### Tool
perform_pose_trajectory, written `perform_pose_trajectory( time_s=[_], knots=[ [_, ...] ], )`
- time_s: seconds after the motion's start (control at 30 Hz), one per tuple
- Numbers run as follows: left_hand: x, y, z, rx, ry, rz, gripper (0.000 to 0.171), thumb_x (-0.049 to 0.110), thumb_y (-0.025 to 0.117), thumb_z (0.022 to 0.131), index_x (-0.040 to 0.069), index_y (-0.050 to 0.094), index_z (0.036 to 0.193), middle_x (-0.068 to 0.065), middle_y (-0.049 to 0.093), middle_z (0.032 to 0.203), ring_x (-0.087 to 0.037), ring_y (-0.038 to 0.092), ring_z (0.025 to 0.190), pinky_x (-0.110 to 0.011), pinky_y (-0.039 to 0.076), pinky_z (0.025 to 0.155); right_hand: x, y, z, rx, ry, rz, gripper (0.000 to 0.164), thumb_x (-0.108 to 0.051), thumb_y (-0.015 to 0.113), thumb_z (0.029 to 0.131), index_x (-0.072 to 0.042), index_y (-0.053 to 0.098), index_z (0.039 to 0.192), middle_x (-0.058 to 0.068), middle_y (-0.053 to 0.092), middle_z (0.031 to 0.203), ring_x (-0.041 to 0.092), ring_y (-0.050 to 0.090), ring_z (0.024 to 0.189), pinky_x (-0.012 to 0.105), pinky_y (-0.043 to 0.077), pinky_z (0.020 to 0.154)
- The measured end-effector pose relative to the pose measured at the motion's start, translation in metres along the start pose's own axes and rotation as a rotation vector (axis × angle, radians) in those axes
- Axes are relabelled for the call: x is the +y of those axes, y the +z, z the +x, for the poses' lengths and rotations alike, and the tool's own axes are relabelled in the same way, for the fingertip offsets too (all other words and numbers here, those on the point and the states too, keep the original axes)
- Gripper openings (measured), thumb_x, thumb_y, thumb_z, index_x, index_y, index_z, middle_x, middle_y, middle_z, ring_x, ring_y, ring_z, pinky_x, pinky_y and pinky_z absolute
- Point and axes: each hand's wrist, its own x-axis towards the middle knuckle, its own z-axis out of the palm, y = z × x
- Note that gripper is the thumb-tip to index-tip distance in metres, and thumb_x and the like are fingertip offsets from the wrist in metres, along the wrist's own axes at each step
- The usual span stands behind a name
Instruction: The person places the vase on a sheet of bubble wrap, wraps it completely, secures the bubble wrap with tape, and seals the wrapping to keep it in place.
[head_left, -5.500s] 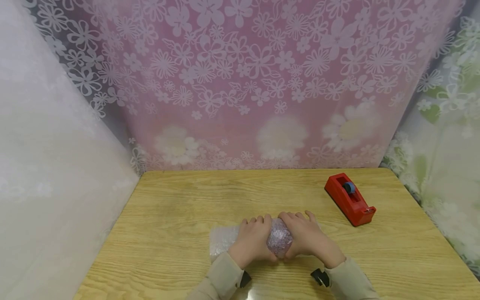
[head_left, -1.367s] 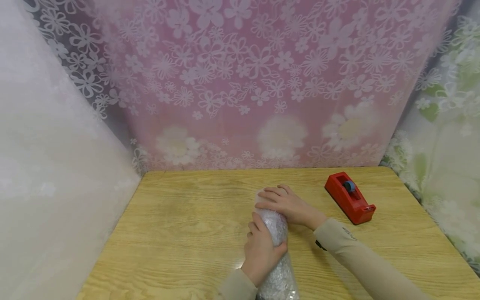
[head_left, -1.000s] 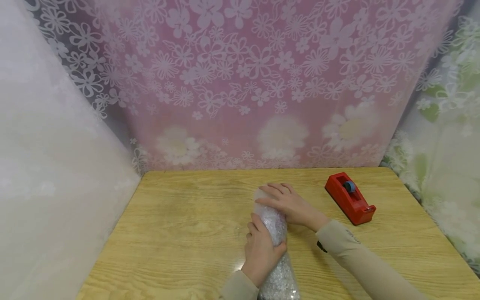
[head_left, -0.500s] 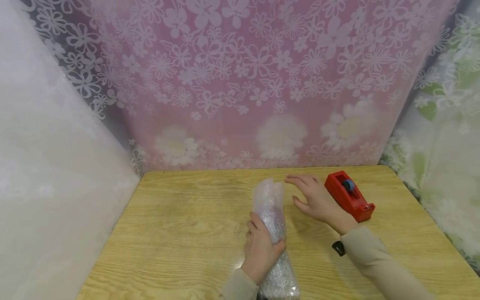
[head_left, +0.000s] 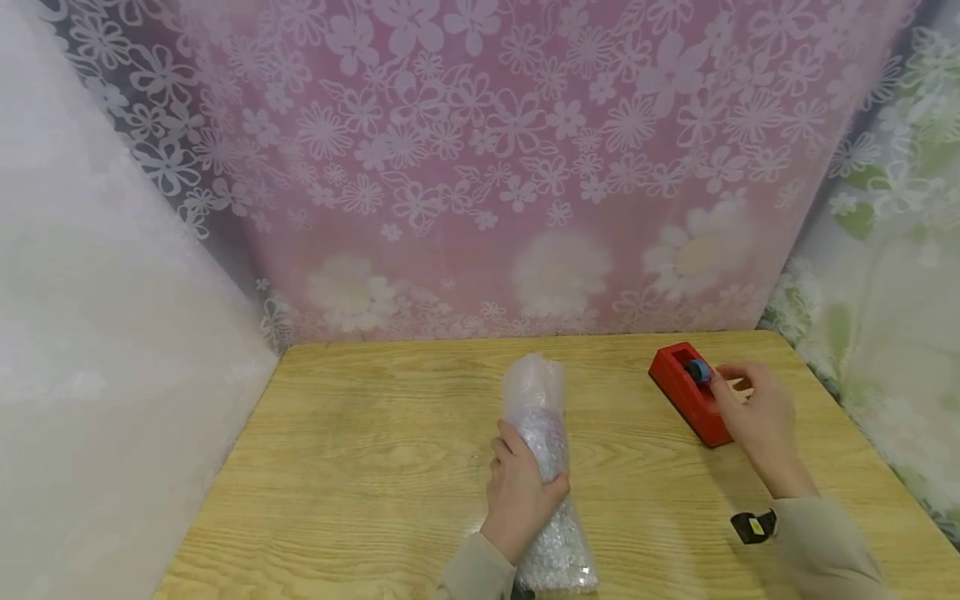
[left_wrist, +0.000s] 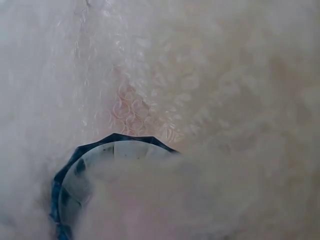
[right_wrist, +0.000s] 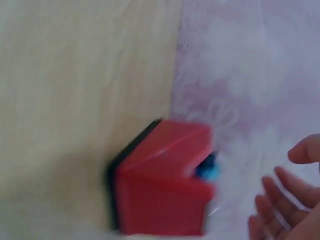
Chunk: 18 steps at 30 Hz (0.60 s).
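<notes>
A long bundle of clear bubble wrap (head_left: 538, 400) lies front to back near the middle of the table. My left hand (head_left: 519, 497) grips it, fingers along its left side and thumb at its right. Close up in the left wrist view, a round, faceted dark-blue rim (left_wrist: 112, 140) shows beside the wrap; what it belongs to is unclear. Over the right side of the red tape dispenser (head_left: 675, 390) hovers my right hand (head_left: 763, 421), fingers loosely bent. The right wrist view shows those fingers apart from the dispenser, holding nothing. A small blue tape roll (head_left: 699, 371) sits in the dispenser.
The wooden table (head_left: 360, 467) ends at the back against a pink flowered curtain (head_left: 465, 167). A pale sheet (head_left: 112, 333) hangs at the left, and a green-and-white flowered one (head_left: 892, 292) at the right. A dark band (head_left: 752, 527) is on my right wrist.
Both hands gripped the wrap, first lying crosswise and later turned front to back. My right hand has let go of its far end and moved right to the tape dispenser. The left stays on it.
</notes>
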Motion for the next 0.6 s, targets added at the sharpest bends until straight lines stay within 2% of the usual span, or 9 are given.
perform_pose_trajectory(
  time_s=[0.1,0.23,0.33,0.47,0.6],
  knots=[
    [0.0,0.0,0.0,0.0,0.0,0.004,0.112,0.036,0.082,0.07,-0.013,0.016,0.146,-0.029,0.045,0.118,-0.043,0.059,0.09,-0.047,0.051,0.058,0.018,-0.005,-0.011,-0.052,0.141,-0.002,0.032,-0.019,0.056,0.097,0.006,0.065,0.115,0.025,0.058,0.114,0.031,0.051,0.092,0.025,0.037,0.065],
    [0.001,0.0,0.0,-0.005,-0.005,-0.002,0.112,0.035,0.082,0.07,-0.013,0.016,0.147,-0.03,0.045,0.119,-0.044,0.059,0.09,-0.048,0.051,0.058,0.036,-0.005,-0.023,-0.138,0.258,0.012,0.04,-0.027,0.051,0.101,0.006,0.063,0.12,0.026,0.056,0.121,0.018,0.052,0.092,0.018,0.04,0.065],
    [0.001,-0.001,0.0,-0.015,-0.011,-0.007,0.112,0.035,0.082,0.071,-0.013,0.015,0.147,-0.031,0.044,0.12,-0.044,0.059,0.09,-0.047,0.051,0.057,0.044,-0.002,-0.029,-0.173,0.29,0.031,0.042,-0.031,0.047,0.103,0.005,0.061,0.122,0.025,0.055,0.124,0.013,0.05,0.093,0.016,0.04,0.067],
    [0.001,0.0,0.0,-0.025,-0.015,-0.002,0.112,0.036,0.081,0.071,-0.012,0.015,0.148,-0.03,0.044,0.121,-0.043,0.059,0.091,-0.046,0.051,0.057,0.05,0.003,-0.031,-0.171,0.301,0.048,0.041,-0.03,0.044,0.104,0.004,0.058,0.122,0.026,0.056,0.125,0.021,0.05,0.098,0.02,0.039,0.071],
    [0.0,0.0,0.0,-0.021,-0.008,0.0,0.112,0.036,0.081,0.071,-0.012,0.015,0.148,-0.03,0.045,0.12,-0.043,0.059,0.09,-0.046,0.051,0.057,0.05,0.006,-0.029,-0.19,0.353,0.07,0.043,-0.032,0.04,0.105,0.004,0.054,0.122,0.025,0.054,0.124,0.03,0.048,0.104,0.025,0.037,0.074]
  ],
)
